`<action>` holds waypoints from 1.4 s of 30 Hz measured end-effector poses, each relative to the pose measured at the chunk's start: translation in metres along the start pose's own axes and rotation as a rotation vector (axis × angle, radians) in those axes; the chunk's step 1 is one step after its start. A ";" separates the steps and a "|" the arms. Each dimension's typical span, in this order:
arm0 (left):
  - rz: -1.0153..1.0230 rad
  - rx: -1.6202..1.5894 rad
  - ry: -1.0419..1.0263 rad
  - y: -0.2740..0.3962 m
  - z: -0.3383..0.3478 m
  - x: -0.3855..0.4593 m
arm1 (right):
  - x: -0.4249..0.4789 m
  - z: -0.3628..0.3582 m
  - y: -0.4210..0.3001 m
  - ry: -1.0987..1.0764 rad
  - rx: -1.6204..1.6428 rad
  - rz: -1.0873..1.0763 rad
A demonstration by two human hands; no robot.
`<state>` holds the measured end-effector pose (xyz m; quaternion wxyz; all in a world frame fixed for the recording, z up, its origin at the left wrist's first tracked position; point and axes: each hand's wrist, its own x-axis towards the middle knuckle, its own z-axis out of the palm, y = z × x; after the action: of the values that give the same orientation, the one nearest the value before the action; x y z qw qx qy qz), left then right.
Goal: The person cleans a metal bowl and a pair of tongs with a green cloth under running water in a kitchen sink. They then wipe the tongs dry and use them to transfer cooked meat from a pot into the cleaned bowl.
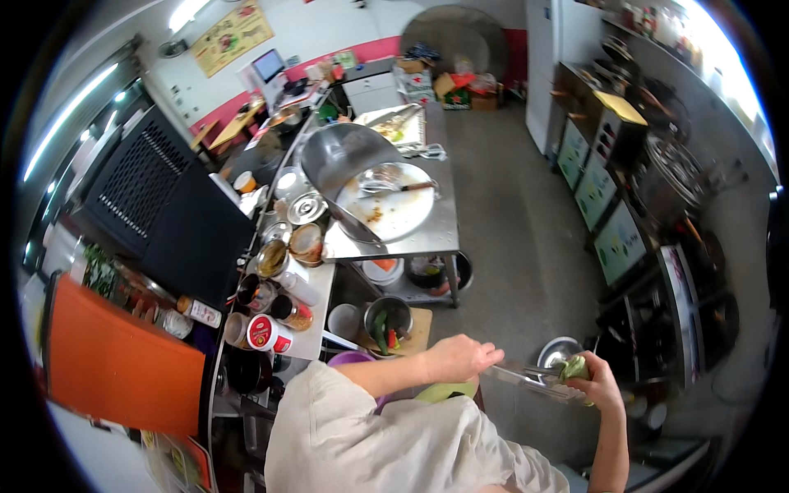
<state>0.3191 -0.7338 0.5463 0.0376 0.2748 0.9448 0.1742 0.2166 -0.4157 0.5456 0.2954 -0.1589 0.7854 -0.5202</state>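
Near the bottom centre, my left hand (459,360) is closed around one end of a long, shiny utensil (524,379), which looks like metal tongs. At its far end, my right hand (598,382) grips a crumpled green piece (574,368); whether it is cloth or a vegetable I cannot tell. The green piece touches or overlaps the utensil. Just beyond lies a round metal bowl (556,352). To the left of my left hand, a metal pot (387,320) with cucumber-like green vegetables and red pieces stands by a wooden board (421,333).
Ahead is a steel table (445,209) bearing a round white board (410,212), a cleaver and a large tilted metal basin (345,148). Jars and tubs crowd the left counter (314,344). Stoves and pans line the right wall. A gray floor (499,246) runs between.
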 end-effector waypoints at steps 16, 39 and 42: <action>-0.439 -0.018 0.415 -0.166 -0.081 0.014 | 0.317 0.077 -0.127 0.328 0.821 -0.396; -0.818 0.058 0.664 -0.206 -0.110 0.043 | 0.447 0.114 -0.232 0.443 0.637 -0.519; -0.799 0.080 0.843 -0.201 -0.099 0.059 | 0.464 0.089 -0.235 0.471 1.314 -0.129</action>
<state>0.1509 -0.8917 0.5696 -0.2896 -0.1950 0.9144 0.2049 -0.1011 -0.8343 0.5956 0.1209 0.1231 0.3406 -0.9243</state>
